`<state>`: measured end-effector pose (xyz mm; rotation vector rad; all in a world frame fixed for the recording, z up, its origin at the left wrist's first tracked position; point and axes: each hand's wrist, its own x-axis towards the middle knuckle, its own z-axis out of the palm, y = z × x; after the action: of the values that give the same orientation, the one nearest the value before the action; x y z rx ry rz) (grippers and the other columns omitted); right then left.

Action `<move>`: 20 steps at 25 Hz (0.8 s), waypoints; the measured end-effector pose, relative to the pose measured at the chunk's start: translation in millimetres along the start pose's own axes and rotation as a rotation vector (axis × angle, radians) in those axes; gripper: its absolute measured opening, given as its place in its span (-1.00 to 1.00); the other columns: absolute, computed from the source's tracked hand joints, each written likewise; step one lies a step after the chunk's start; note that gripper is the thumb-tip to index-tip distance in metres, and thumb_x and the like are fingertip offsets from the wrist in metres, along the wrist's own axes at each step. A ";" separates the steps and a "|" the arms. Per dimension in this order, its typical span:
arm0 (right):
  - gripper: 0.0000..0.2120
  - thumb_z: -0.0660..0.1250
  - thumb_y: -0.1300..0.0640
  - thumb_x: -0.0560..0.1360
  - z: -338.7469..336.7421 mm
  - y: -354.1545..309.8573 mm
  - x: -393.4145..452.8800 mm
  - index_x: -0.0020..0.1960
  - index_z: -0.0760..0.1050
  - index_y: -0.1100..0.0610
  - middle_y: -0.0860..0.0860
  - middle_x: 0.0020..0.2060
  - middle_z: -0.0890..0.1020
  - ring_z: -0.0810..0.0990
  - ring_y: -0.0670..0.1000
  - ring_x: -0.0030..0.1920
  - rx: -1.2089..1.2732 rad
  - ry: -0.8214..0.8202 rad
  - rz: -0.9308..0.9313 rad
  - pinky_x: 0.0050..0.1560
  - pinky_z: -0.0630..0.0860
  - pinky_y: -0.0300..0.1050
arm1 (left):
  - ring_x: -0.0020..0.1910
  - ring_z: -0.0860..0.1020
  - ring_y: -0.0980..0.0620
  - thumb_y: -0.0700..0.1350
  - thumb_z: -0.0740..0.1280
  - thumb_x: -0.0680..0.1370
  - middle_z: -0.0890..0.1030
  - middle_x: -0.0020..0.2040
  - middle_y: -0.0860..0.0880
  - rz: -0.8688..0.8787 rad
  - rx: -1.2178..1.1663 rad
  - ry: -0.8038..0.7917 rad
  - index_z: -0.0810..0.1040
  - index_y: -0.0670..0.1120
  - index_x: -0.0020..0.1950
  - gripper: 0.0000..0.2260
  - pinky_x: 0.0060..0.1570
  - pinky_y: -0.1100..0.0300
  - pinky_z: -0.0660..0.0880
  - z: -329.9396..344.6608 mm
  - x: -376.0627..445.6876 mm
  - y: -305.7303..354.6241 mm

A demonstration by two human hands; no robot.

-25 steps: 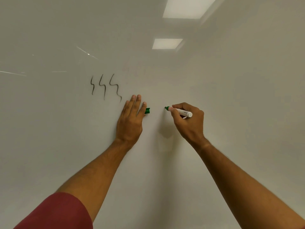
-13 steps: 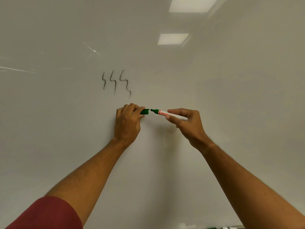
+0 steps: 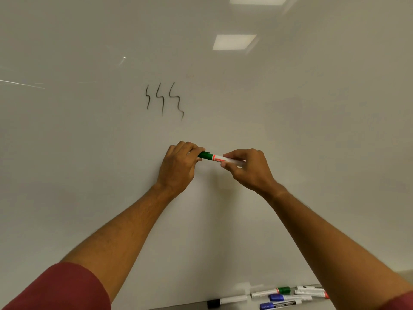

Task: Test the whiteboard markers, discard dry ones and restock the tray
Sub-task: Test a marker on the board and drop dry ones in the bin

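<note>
White board [image 3: 89,175] bears three black squiggles [image 3: 164,100]; markers [image 3: 279,297] below.

Whiteboard tray [image 3: 245,306], capped markers [image 3: 288,297] lying on it

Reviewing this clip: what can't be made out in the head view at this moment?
- Green-capped white marker: tip hidden under the cap; cap end covered by the left hand, barrel end by the right hand.
- Markers on the tray: labels too small, some hidden by the right forearm.
- Tray: cut off by the bottom edge.
</note>
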<state>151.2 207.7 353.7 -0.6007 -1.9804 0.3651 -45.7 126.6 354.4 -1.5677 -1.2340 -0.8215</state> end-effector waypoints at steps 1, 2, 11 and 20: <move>-0.74 0.45 -0.01 0.46 1.3 1.4 -3.3 0.12 0.65 0.05 -0.06 -0.08 0.70 0.61 -0.07 -0.11 -0.107 0.003 -0.017 -0.11 0.56 -0.16 | -0.15 0.56 -0.11 -0.25 0.49 0.42 0.62 -0.09 -0.13 0.004 -0.014 -0.004 0.62 -0.21 0.10 -0.73 -0.24 0.08 0.46 0.2 -2.4 1.9; -0.74 0.44 -0.01 0.47 2.2 2.2 -6.1 0.12 0.65 0.03 -0.07 -0.09 0.70 0.60 -0.06 -0.13 -0.178 0.007 -0.023 -0.13 0.56 -0.13 | -0.16 0.56 -0.11 -0.25 0.49 0.42 0.62 -0.10 -0.13 0.007 -0.029 -0.009 0.62 -0.21 0.10 -0.74 -0.25 0.07 0.48 0.9 -4.9 3.6; -0.80 0.41 0.13 0.50 5.7 11.8 -42.2 0.12 0.65 0.06 0.00 -0.14 0.71 0.54 0.02 -0.21 -0.396 -0.038 0.036 -0.24 0.35 -0.18 | -0.21 0.54 -0.10 -0.33 0.51 0.37 0.58 -0.18 -0.16 0.011 -0.240 -0.100 0.62 -0.28 0.04 -0.75 -0.23 0.15 0.53 13.4 -37.8 32.0; -0.82 0.42 0.21 0.48 -13.9 46.5 -118.4 0.06 0.67 0.07 -0.02 -0.20 0.72 0.63 0.05 -0.21 -0.554 -0.092 0.179 -0.20 0.51 -0.12 | -0.21 0.55 -0.09 -0.35 0.52 0.35 0.58 -0.18 -0.15 0.001 -0.454 -0.178 0.63 -0.29 0.02 -0.74 -0.23 0.16 0.55 52.5 -84.2 100.8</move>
<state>220.8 180.5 249.8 -1.1312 -2.1276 -0.0620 26.5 143.9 234.0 -2.0414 -1.2262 -1.0302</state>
